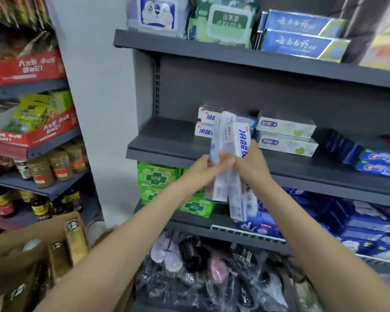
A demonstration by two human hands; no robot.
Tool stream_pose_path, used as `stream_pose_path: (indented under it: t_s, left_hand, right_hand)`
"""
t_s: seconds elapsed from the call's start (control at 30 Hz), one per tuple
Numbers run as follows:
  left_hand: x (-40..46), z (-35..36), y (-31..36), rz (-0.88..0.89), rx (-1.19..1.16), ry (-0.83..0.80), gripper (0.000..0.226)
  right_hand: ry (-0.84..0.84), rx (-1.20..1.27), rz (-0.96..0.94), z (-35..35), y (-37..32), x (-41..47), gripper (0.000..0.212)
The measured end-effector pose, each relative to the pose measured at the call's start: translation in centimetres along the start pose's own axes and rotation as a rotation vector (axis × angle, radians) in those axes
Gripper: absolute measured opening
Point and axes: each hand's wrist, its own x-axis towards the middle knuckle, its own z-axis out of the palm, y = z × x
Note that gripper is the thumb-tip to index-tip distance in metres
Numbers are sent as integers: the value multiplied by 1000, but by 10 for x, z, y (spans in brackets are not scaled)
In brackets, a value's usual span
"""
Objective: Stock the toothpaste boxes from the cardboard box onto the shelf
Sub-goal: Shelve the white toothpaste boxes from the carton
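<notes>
Both hands hold a bundle of white-and-blue toothpaste boxes (233, 140) upright in front of the middle grey shelf (167, 145). My left hand (203, 166) grips the bundle from the left, my right hand (251, 164) from the right, and the fingers meet at its middle. Behind the bundle, two matching toothpaste boxes (206, 123) lie stacked on the shelf. The brown cardboard box (20, 262) stands open at the lower left, below my left forearm.
Two white-and-green toothpaste boxes (286, 136) lie stacked to the right of the bundle, with blue boxes (381, 163) further right. Bare shelf surface lies left of the stack. Green packs (158, 176) fill the shelf below. Wrapped slippers (189, 266) lie at the bottom.
</notes>
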Motion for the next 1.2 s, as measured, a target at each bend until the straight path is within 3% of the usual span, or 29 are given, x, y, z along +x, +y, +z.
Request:
stream_pose_path:
  t_s: [0.07,0.17,0.4,0.53,0.63,0.73,0.9,1.0,1.07,1.2]
  left_hand:
    - [20,-1,9,63,-36,-51,21]
    - [52,-10,17,67,-18,-89,28]
    - [134,-34,24,37,-112,-2,24]
    - [173,-40,27,70,20,78,33]
    - [195,-42,29,109,216,127,28]
    - [210,-40,30,133,243,113,28]
    - [231,-12,28,64,-181,264,27]
    - [239,1,37,7,-549,317,14]
    - [239,6,43,-5,-738,297,14]
    - [240,-4,37,38,-789,262,11]
  right_hand:
    - [-83,150,-16,-7,-2,18,53]
    - [-175,387,71,-16,-2,45,34]
    - [-41,416,209,-42,13,118,74]
    - [-54,435,217,-54,19,146,49]
    - [-47,473,254,-63,26,163,45]
    - [-62,565,334,-68,31,180,42]
    - [-156,504,295,-61,29,197,62]
    - [-208,194,204,-55,27,201,44]
    - [-259,93,158,-56,27,203,44]
    - [-250,114,129,-62,31,207,42]
